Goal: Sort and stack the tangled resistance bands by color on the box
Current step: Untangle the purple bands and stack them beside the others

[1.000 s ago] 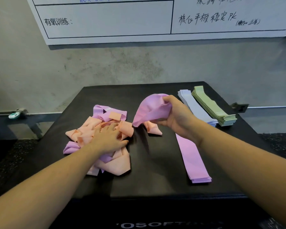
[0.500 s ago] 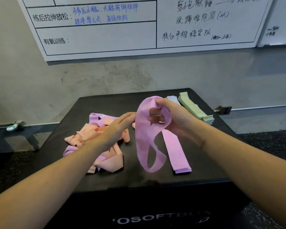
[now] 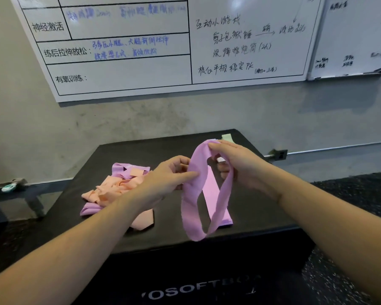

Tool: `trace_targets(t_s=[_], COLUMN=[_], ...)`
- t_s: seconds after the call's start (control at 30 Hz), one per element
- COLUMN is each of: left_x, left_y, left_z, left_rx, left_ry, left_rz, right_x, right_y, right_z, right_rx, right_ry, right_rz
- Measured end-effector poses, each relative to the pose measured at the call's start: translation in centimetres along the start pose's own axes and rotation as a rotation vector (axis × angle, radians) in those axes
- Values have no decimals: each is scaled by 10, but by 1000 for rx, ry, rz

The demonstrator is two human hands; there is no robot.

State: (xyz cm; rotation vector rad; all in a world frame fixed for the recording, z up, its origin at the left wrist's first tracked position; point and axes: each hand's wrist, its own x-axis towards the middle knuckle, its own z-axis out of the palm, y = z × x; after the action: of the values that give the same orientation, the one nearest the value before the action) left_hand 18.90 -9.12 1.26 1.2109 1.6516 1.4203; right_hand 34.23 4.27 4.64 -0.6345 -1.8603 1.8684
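Note:
A pink band loop [image 3: 190,208] hangs in the air above the black box [image 3: 172,148]. My right hand [image 3: 235,166] grips the loop's top, fingers curled through it. My left hand [image 3: 169,179] pinches the loop's left side. On the box behind my left arm lies a tangled heap of peach and pink bands [image 3: 117,188]. A flat stack of pink bands [image 3: 216,199] lies behind the hanging loop. The far end of the green stack [image 3: 227,137] peeks out above my right hand; the lilac stack is mostly hidden.
A whiteboard [image 3: 141,69] with writing hangs on the concrete wall behind the box. A low metal rail [image 3: 317,150] runs along the wall base. Dark speckled floor [image 3: 350,194] lies to the right of the box.
My left hand left the tangled heap and came up to pinch the pink loop. The right hand raised the loop, which now hangs open. The view tilted upward.

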Motion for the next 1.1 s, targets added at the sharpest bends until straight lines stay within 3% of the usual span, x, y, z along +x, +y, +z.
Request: trace_targets(t_s=[0.23, 0.37, 0.5, 0.67, 0.93, 1.1], left_x=[-17, -23, -29, -38, -47, -51], left_y=[5, 1, 10, 33, 49, 62], left_z=[18, 19, 21, 24, 30, 37], left_rx=[85, 233, 69, -239, -142, -137], left_ry=[-17, 83, 144, 78, 0, -10], left_rz=[-27, -18, -82, -148, 3, 6], right_x=[-34, -49, -55, -62, -79, -79], right_y=[-10, -12, -6, 4, 39, 44], right_z=[-19, -31, -42, -54, -43, -33], right_rx=[-12, -72, -65, -181, -335, -185], right_ry=[40, 101, 66, 40, -104, -124], right_rz=[46, 34, -18, -32, 23, 17])
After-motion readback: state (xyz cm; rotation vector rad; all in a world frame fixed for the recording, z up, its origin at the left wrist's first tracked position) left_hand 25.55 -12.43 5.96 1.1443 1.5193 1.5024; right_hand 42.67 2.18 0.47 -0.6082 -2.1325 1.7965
